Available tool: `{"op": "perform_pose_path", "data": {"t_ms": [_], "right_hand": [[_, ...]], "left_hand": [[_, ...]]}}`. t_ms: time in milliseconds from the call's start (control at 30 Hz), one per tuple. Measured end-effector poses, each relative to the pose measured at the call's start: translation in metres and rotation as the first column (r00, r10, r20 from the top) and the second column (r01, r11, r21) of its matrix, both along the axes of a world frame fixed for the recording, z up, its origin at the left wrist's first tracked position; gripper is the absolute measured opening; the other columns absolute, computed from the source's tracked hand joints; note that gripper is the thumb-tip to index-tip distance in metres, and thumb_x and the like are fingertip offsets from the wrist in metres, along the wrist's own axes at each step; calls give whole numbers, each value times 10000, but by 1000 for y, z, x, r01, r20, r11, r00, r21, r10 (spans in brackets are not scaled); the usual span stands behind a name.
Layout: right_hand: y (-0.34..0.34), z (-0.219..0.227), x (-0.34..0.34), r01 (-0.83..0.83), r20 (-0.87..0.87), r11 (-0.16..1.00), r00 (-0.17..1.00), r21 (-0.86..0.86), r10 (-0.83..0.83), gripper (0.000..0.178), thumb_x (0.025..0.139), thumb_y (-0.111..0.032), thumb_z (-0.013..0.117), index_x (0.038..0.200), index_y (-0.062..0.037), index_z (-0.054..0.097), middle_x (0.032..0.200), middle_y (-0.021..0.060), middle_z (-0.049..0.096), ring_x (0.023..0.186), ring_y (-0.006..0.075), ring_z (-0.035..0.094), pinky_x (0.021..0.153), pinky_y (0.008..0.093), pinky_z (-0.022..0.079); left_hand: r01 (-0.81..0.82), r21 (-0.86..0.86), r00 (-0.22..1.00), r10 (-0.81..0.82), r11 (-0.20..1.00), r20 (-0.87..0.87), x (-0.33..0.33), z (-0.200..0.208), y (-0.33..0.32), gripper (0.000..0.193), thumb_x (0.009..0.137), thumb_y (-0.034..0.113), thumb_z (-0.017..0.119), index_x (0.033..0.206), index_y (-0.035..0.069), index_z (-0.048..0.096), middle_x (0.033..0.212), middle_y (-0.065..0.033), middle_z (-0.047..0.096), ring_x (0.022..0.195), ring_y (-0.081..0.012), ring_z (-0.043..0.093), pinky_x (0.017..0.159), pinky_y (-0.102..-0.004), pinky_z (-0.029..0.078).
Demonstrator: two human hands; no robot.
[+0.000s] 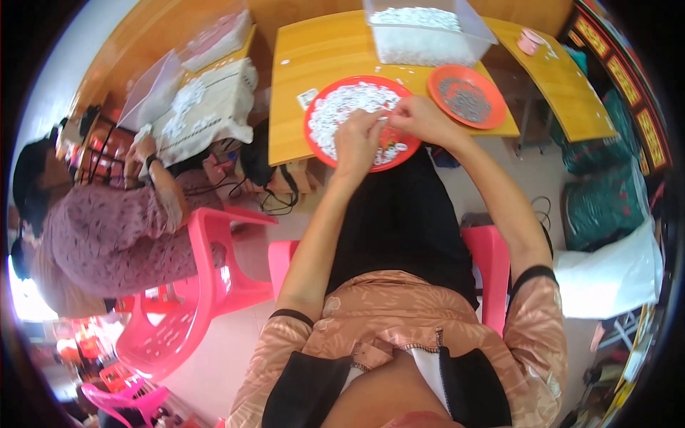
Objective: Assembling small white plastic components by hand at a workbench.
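Note:
Both my hands meet over a round red tray (311,135) heaped with small white pieces (349,101). My left hand (357,143) is closed in a pinch on a small white piece (383,120) at its fingertips. Just to its right, my right hand (422,120) pinches with thumb and finger close to that piece. Whatever is between the right fingertips is too small to make out. An orange round dish (492,89) to the right holds many small grey pieces (464,100), which look metallic.
A clear plastic bin (407,50) of white pieces stands at the table's back. The yellow table (289,107) has a few stray pieces. Leftward, a person (128,228) works at a cloth-covered table (207,118) beside a pink chair (203,299). Filled sacks (606,207) stand right.

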State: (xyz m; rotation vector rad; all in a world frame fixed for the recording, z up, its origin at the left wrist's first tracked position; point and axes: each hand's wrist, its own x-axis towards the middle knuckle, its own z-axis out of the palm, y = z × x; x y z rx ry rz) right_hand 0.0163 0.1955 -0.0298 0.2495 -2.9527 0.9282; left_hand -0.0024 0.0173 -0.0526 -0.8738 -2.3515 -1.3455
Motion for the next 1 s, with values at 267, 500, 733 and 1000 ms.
{"op": "perform_pose_path", "data": {"t_ms": [267, 500, 733, 1000], "right_hand": [[-28, 4, 30, 240, 311, 620, 950, -747, 8, 241, 841, -235, 608, 690, -47, 621, 585, -40, 504, 525, 43, 423, 471, 216, 321], [-35, 10, 48, 273, 343, 283, 909, -919, 238, 170, 863, -197, 635, 854, -27, 636, 688, -29, 541, 518, 21, 385, 498, 195, 339], [-18, -4, 53, 345, 352, 74, 907, -936, 232, 144, 862, -139, 621, 925, -12, 644, 673, -38, 509, 527, 33, 384, 507, 192, 348], [-3, -8, 55, 305, 306, 29, 951, -952, 53, 118, 865, -164, 609, 802, -69, 578, 652, -50, 450, 508, 25, 348, 481, 190, 294]], "left_hand": [[4, 331, 987, -58, 944, 153, 36, 12, -15, 142, 776, 82, 665, 912, 52, 691, 707, -122, 616, 607, -239, 599, 550, -316, 452], [-74, 234, 971, 123, 969, -203, 49, 22, -26, 143, 748, 31, 697, 890, 42, 701, 723, -93, 649, 583, -153, 602, 531, -243, 442], [-101, 26, 943, 104, 995, -317, 48, 25, -16, 137, 746, 109, 688, 883, 113, 692, 626, -53, 595, 538, -222, 578, 512, -306, 435], [-54, -327, 988, 3, 944, -155, -40, 2, -2, 165, 760, 189, 681, 910, 128, 714, 803, -103, 631, 716, -256, 616, 641, -374, 473]]}}
